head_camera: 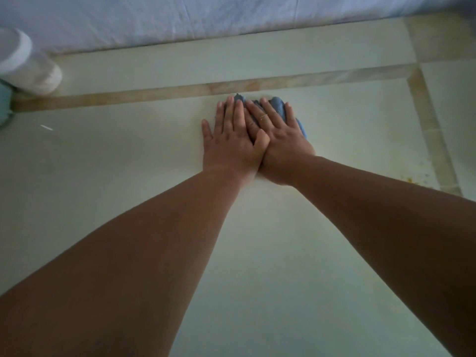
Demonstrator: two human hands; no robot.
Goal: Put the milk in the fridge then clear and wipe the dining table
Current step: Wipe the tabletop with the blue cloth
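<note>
Pale cream table [128, 202] fills nearly the whole view, smooth and matte, with a tan marbled inlay band [154, 92] running across the far part and turning down the right side at a mitred corner. Beyond the far edge: wrinkled light blue-white fabric [206, 19] spanning the top of the view, can't tell what it covers. Two bare forearms reach in from the bottom corners and converge at centre. Far left, a white cylindrical container [28, 65] lies tilted on the tabletop just past the band, blurred; a teal object [5, 104] sits cut off by the left edge beside it, unidentifiable. Left hand [231, 140] flat, fingers straight and spread, palm down; its inner fingers overlap the right hand [280, 140], which is also flat with straight fingers. Both press on a bunched blue cloth [279, 106] lying on the table just short of the inlay band; cloth shows past the fingertips and along the right hand's outer edge. Neither hand curls round it. Thin rings on two right-hand fingers. Small yellow crumbs or stain specks [412, 179] near the right band, well apart from the cloth. Small white sliver [47, 127] on the tabletop at left, near the teal object.
</note>
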